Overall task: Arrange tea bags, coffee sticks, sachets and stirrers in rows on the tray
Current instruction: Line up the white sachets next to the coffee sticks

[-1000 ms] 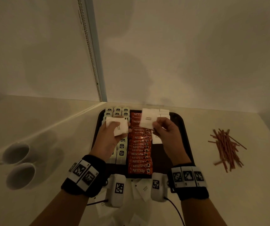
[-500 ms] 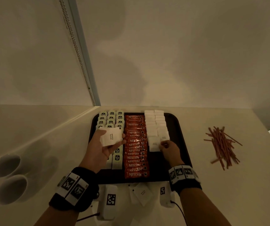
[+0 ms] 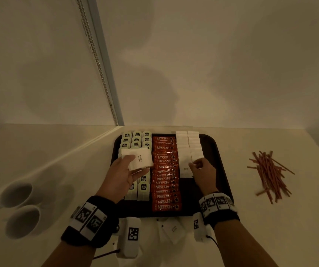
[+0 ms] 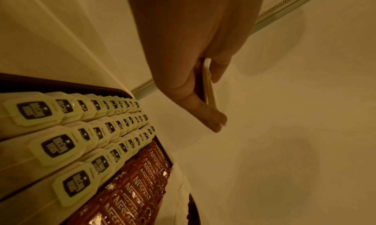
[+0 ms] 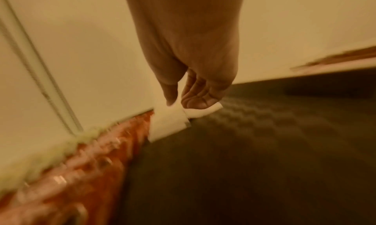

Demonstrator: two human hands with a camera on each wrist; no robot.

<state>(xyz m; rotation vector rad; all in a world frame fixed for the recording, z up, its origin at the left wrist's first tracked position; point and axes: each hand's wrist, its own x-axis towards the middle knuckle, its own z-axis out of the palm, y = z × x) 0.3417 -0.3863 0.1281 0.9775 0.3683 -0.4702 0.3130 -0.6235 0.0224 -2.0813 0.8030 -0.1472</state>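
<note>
A pale desk [image 3: 270,228] carries a dark tray [image 3: 218,151] against its far edge. On the tray, tea bags [image 3: 136,140] fill the left side in three rows, and coffee sticks [image 3: 165,182] lie crosswise in a column that runs from the far edge to the near edge. The left hand [image 3: 122,176] pinches a small stack of sugar sachets [image 3: 138,159] above the tea bags. The right hand [image 3: 203,172] pinches a sachet [image 3: 197,166] at the near end of the white sachet rows [image 3: 188,147]. Stirrers [image 3: 270,174] lie in a loose heap near the desk's right edge, mostly pointing near to far.
</note>
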